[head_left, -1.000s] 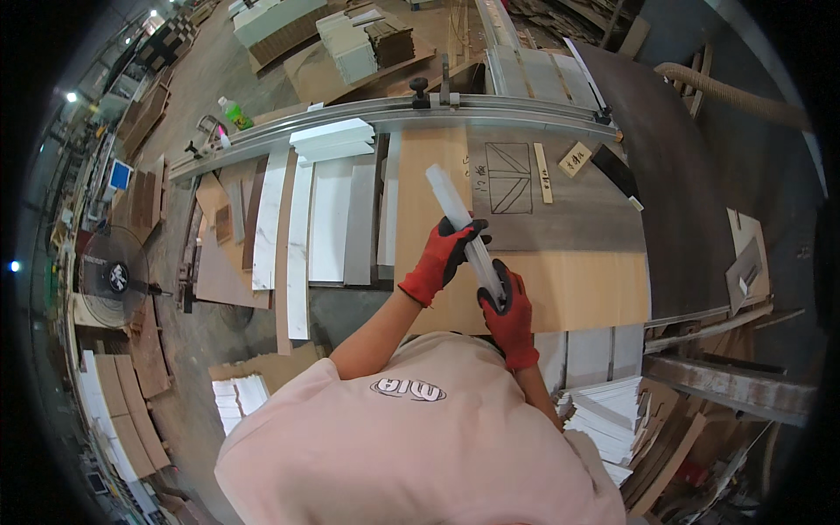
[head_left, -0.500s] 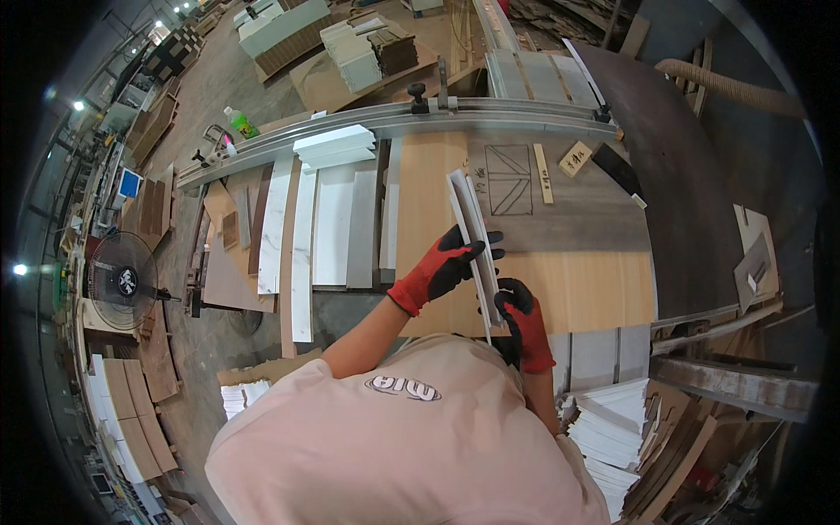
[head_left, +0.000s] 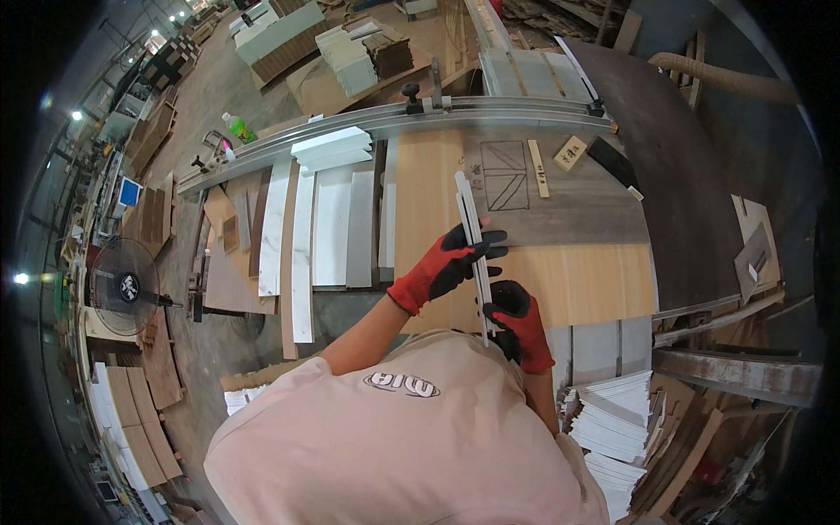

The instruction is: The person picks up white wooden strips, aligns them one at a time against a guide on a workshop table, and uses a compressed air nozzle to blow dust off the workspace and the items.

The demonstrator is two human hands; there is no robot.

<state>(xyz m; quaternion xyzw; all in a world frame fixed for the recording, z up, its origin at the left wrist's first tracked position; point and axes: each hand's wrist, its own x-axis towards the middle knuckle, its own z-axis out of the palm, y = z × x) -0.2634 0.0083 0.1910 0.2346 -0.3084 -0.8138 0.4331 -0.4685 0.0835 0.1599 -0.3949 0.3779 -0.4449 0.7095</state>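
Observation:
Several narrow white strips (head_left: 477, 262) stand bunched together in front of me, tilted, their far ends over the wooden panel. My left hand (head_left: 455, 258), in a red and black glove, is closed around them about halfway along. Lower down, nearer my body, my right hand (head_left: 518, 317) in a matching glove grips the same strips. Beneath both hands lies a light wood panel (head_left: 586, 280), with a grey-brown board (head_left: 569, 219) beyond it that carries a line drawing of a rectangle with diagonals.
A metal rail (head_left: 507, 115) crosses the far side of the bench. To the left lie white and grey boards (head_left: 332, 227), with white strips (head_left: 331, 149) stacked on top. Small wooden pieces (head_left: 570, 152) and a black block (head_left: 614, 162) sit at the far right. A fan (head_left: 124, 284) stands left.
The bunch of strips has turned in my hands, so the gap between them looks narrower and they stand closer to edge-on. Both hands keep their hold and have barely shifted.

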